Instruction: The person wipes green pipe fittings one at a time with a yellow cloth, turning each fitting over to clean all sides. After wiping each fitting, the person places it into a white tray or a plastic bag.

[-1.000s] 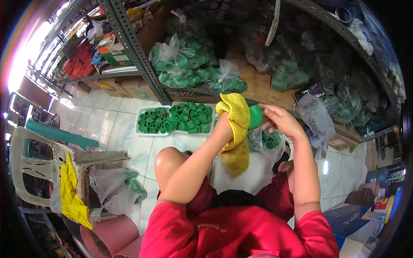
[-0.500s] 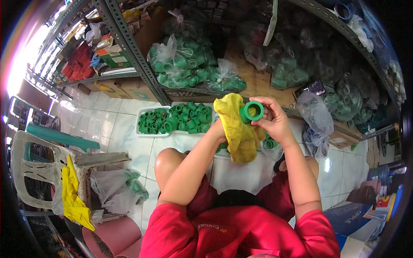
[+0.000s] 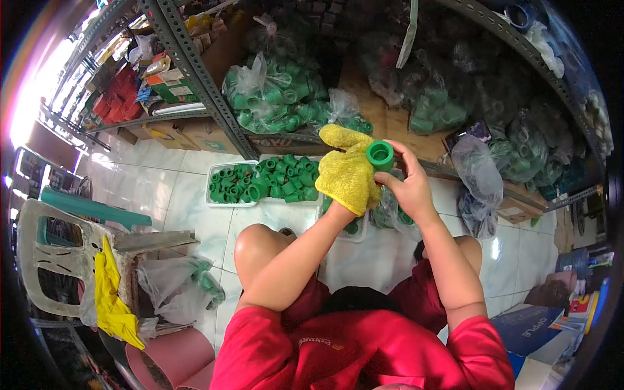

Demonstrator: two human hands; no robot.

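Right hand (image 3: pixel 411 188) pinches green fitting (image 3: pixel 380 156) between thumb and fingers, its round opening facing the camera. Left hand (image 3: pixel 349 182) is wrapped in yellow cloth (image 3: pixel 340 138) against the fitting's side; its fingers are covered, can't tell how they sit. Below, a clear bag (image 3: pixel 390 211) of green pieces. White trays (image 3: pixel 234 203) with more green fittings on tiled floor (image 3: pixel 185 224), left of the hands. Bagged green parts (image 3: pixel 276 91) on shelf (image 3: pixel 296 138) beyond.

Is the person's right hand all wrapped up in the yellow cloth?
No, the right hand is bare, holding a green pipe fitting, while the yellow cloth covers the end of the left arm.
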